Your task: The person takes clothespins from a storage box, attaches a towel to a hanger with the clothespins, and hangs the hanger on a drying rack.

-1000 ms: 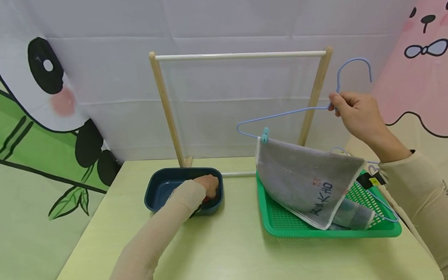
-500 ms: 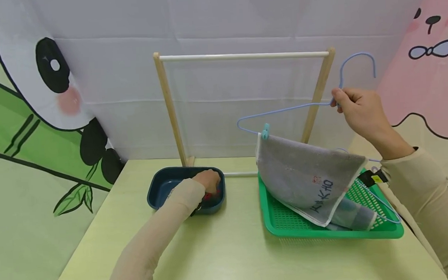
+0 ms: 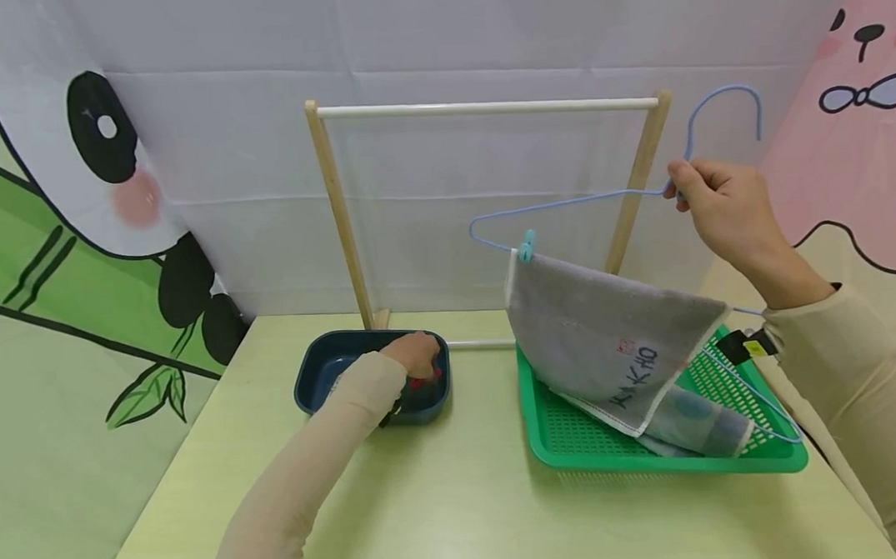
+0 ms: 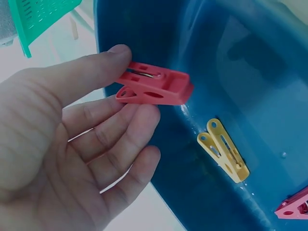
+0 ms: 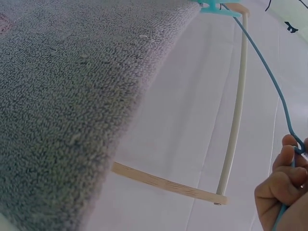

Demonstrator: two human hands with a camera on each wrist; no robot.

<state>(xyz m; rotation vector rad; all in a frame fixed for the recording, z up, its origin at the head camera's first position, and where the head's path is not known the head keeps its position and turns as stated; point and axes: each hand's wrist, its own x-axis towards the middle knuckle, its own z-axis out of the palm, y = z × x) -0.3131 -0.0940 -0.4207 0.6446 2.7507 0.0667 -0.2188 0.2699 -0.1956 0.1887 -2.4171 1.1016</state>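
My left hand (image 3: pixel 415 353) is inside the dark blue basin (image 3: pixel 300 382). In the left wrist view it pinches a red clothespin (image 4: pixel 156 84) between thumb and fingers, above a yellow clothespin (image 4: pixel 224 151) and another red clothespin (image 4: pixel 296 207) partly cut off. My right hand (image 3: pixel 730 213) holds up a blue wire hanger (image 3: pixel 565 202) just below its hook. From the hanger hangs a grey towel (image 3: pixel 607 322), fastened near its left end by a teal clothespin (image 3: pixel 526 248). The towel sags and slants down to the right.
Below the towel stands a green basket (image 3: pixel 651 468) holding a folded checked cloth (image 3: pixel 698 423) and another blue hanger (image 3: pixel 761 403). A rack with a white rod (image 3: pixel 485 108) and wooden posts (image 3: pixel 336 209) stands behind, on the pale table (image 3: pixel 428 505).
My right hand has lifted the hanger and towel slightly. The left hand stays in the basin, its red clothespin now visible beside the fingers.
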